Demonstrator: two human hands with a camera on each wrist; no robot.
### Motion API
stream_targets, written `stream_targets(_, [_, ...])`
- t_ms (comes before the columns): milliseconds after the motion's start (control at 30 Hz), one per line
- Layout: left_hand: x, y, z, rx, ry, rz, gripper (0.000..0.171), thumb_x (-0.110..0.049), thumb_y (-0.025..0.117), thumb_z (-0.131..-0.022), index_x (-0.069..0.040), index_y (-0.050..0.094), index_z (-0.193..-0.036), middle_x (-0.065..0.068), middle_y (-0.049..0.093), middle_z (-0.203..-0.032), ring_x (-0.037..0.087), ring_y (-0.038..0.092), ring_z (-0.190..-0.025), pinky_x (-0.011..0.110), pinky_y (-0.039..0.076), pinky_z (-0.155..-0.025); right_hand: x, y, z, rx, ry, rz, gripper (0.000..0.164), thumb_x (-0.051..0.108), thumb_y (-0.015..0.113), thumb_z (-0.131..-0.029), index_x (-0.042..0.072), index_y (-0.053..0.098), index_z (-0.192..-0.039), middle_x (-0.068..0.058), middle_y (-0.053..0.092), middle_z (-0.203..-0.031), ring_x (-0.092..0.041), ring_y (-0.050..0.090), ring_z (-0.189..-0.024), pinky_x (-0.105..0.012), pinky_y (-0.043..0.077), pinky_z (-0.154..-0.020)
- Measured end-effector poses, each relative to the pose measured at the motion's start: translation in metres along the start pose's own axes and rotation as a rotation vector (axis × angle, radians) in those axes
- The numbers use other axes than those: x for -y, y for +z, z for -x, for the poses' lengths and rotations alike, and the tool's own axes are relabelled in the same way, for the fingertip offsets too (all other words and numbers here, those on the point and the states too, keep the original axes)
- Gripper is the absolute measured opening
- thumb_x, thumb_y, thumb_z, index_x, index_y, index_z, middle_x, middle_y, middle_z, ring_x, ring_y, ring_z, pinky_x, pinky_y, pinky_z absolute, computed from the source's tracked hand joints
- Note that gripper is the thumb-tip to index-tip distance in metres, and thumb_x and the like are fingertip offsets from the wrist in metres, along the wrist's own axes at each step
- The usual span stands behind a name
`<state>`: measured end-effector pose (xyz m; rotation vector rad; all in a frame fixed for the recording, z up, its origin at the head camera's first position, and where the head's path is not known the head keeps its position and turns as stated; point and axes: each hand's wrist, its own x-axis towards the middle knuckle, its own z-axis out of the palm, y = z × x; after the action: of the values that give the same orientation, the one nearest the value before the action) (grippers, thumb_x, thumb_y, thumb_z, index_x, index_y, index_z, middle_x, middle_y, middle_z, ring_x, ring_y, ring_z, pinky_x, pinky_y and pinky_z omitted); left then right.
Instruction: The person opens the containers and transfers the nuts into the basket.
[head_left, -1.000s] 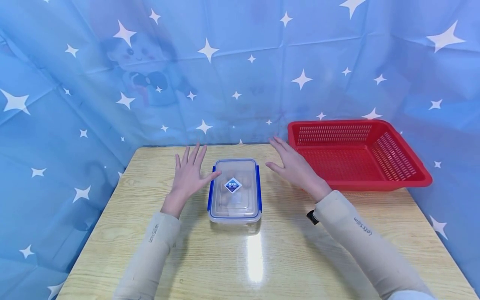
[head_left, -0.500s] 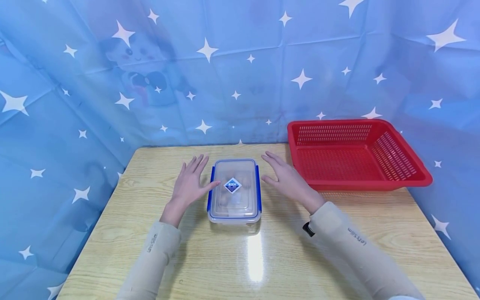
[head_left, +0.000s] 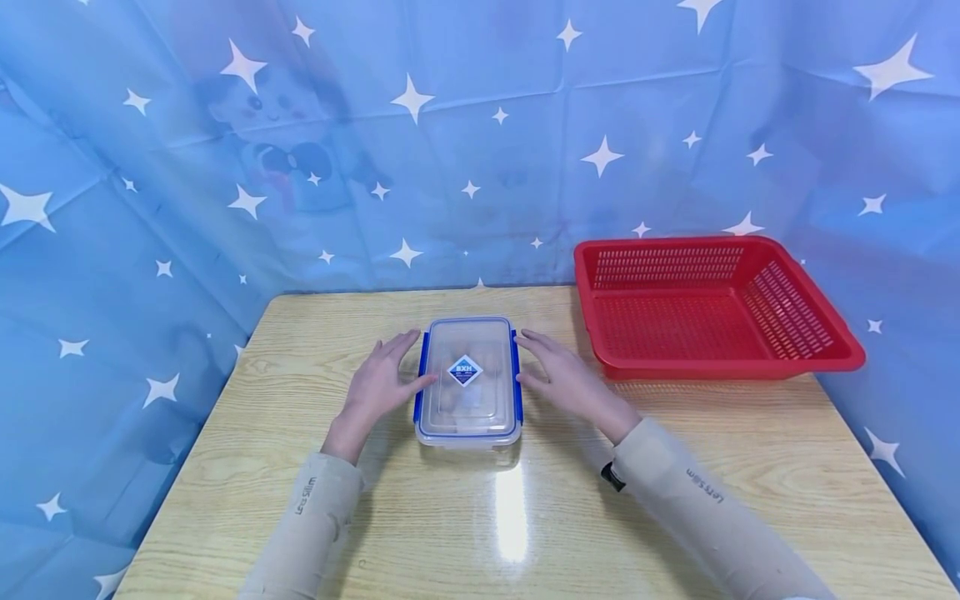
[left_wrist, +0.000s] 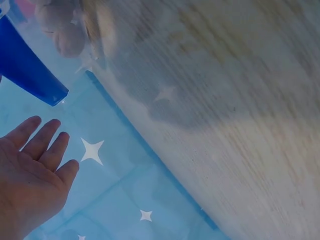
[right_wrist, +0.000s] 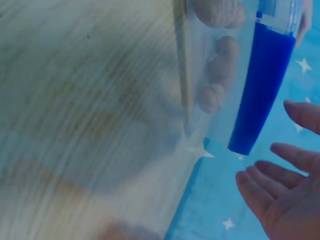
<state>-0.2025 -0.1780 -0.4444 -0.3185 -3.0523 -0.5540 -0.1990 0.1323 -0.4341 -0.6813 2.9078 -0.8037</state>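
Note:
A clear lidded food container (head_left: 468, 412) with blue side clips and a diamond label stands on the wooden table. Left of it is my left hand (head_left: 372, 385), fingers spread, thumb at the left edge of the lid. My right hand (head_left: 572, 385) is on the other side, its fingertips close to the right clip; contact is hard to tell. Both wrist views show a blue clip (left_wrist: 30, 65) hanging beside relaxed fingers, with a gap in between. Through the clear wall, several rounded brownish lumps (right_wrist: 215, 75) show inside; their kind is unclear.
A red perforated plastic basket (head_left: 675, 333) sits at the back right of the table (head_left: 420, 533), beyond my right hand. Blue curtains (head_left: 480, 150) with white stars hang behind and along both sides.
Both hands have come down and inward toward the container's sides. My right hand has moved left, away from the basket. Container and basket have stayed put.

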Motion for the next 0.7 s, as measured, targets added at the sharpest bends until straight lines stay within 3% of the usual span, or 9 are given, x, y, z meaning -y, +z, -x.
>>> stream_targets(167, [0.000,0.001,0.002,0.014,-0.021,0.028,0.083,-0.061,0.066,-0.087,-0.018,0.040,-0.154,0.014,0.047,-0.153,0.052,0.038,-0.140,0.067,0.046,-0.107,0.001,0.005,0.002,0.027,0.016,-0.049,0.063,0.031,0.063,-0.098,0.010,0.040,-0.153,-0.015,0.036,-0.160,-0.038,0.036,-0.147,-0.059,0.034,-0.121])
stream_targets(333, [0.000,0.002,0.002,0.012,-0.014,0.069,0.079,-0.057,0.069,-0.086,-0.017,0.046,-0.150,0.020,0.058,-0.141,0.051,0.044,-0.137,0.063,0.047,-0.108,0.003,0.009,0.003,0.037,0.018,-0.079,0.062,0.032,0.061,-0.099,0.009,0.040,-0.153,-0.013,0.037,-0.160,-0.036,0.036,-0.147,-0.058,0.033,-0.122])
stream_targets(500, [-0.001,0.003,-0.001,0.021,-0.027,0.095,0.076,-0.055,0.069,-0.087,-0.016,0.047,-0.149,0.024,0.058,-0.139,0.047,0.051,-0.133,0.059,0.047,-0.110,0.002,0.010,0.001,0.041,0.028,-0.118,0.062,0.031,0.059,-0.100,0.009,0.037,-0.154,-0.013,0.035,-0.161,-0.036,0.034,-0.148,-0.056,0.032,-0.123])
stream_targets(700, [-0.006,0.006,-0.008,0.014,-0.036,0.137,0.075,-0.052,0.070,-0.088,-0.014,0.048,-0.148,0.019,0.060,-0.140,0.041,0.058,-0.127,0.053,0.050,-0.109,-0.003,0.012,-0.005,0.050,0.061,-0.229,0.062,0.022,0.057,-0.102,0.006,0.031,-0.156,-0.017,0.031,-0.162,-0.036,0.033,-0.148,-0.051,0.044,-0.116])
